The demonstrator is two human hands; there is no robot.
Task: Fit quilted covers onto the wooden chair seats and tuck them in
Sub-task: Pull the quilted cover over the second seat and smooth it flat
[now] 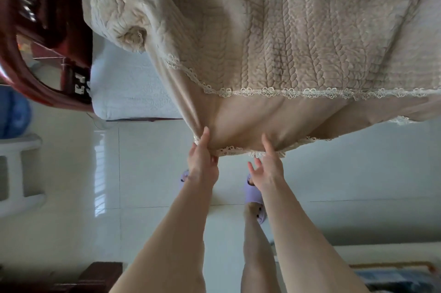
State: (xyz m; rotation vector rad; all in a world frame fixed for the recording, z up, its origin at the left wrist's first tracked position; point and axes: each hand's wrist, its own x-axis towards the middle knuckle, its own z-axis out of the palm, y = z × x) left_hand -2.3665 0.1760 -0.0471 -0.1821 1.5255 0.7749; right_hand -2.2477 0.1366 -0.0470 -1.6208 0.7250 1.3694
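A beige quilted cover (274, 37) with a white lace trim (310, 92) is draped over the seat and fills the upper part of the view. Its smooth skirt hangs down toward the floor. My left hand (202, 161) pinches the skirt's lower hem at a gathered fold. My right hand (267, 166) holds the same hem a little to the right, one finger pressed on the fabric and the others spread below the lace edge. A white cushion (133, 92) shows uncovered at the left, on the dark red wooden chair frame (40, 30).
Glossy white floor tiles (155, 197) lie below the seat. My feet in purple slippers (255, 197) stand under my hands. A white plastic stool (19, 173) and a blue object (14, 113) are at the left edge. Dark wood furniture (95, 276) sits at the bottom left.
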